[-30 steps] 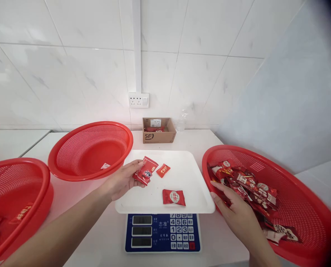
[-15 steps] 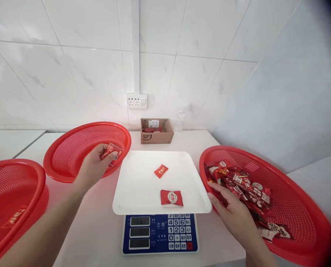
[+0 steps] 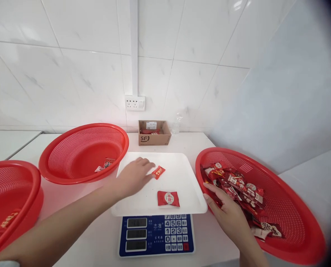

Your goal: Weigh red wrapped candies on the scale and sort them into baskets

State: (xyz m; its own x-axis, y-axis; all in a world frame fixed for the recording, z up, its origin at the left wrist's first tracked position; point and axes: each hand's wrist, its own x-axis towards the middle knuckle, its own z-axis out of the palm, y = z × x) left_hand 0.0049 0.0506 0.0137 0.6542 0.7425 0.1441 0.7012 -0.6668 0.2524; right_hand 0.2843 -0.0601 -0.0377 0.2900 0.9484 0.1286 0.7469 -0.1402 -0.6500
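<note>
My left hand (image 3: pixel 134 177) lies over the white scale tray (image 3: pixel 182 163), fingers spread, its fingertips touching a small red candy packet (image 3: pixel 158 172). A second, larger red packet (image 3: pixel 168 198) lies nearer the tray's front edge. My right hand (image 3: pixel 227 212) rests on the near rim of the right red basket (image 3: pixel 293 226), fingers extended toward its pile of red snack packets (image 3: pixel 238 189), holding nothing that I can see. The middle red basket (image 3: pixel 83 152) holds two packets (image 3: pixel 105 164).
A blue digital scale (image 3: pixel 157 235) sits under the tray. A third red basket (image 3: pixel 8 200) with a packet stands at the far left. A cardboard box (image 3: pixel 153 132) and a clear bottle (image 3: pixel 176 125) stand by the tiled wall, under a socket (image 3: pixel 134 103).
My left hand carried a red packet from the tray into the middle basket, let it go, and came back to the small packet on the tray. The right hand stayed at the right basket.
</note>
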